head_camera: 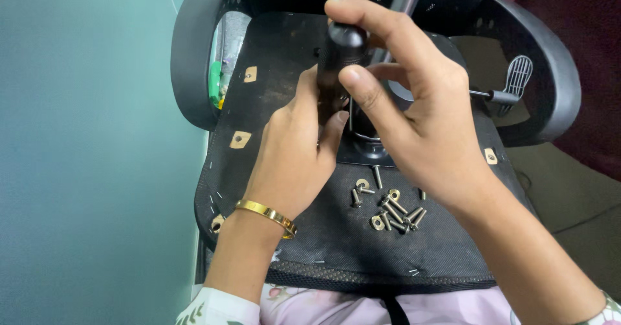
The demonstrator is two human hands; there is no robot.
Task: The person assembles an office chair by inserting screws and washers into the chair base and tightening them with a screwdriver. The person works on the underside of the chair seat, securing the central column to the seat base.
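Note:
An office chair lies upside down with the black underside of its seat (336, 247) facing me. My right hand (414, 111) grips the top of a black screwdriver handle (339, 60) held upright over the seat mechanism. My left hand (297, 150), with a gold bangle (266, 214) on the wrist, steadies the lower part of the same tool; its tip is hidden behind the fingers. A small pile of several metal screws and washers (388, 205) lies on the seat underside just below my hands.
Black curved armrests rise at left (191, 60) and right (556, 79). A lever with a ribbed black paddle (517, 76) sticks out at right. A teal wall (84, 150) fills the left side. Square bolt holes (240, 139) dot the seat edge.

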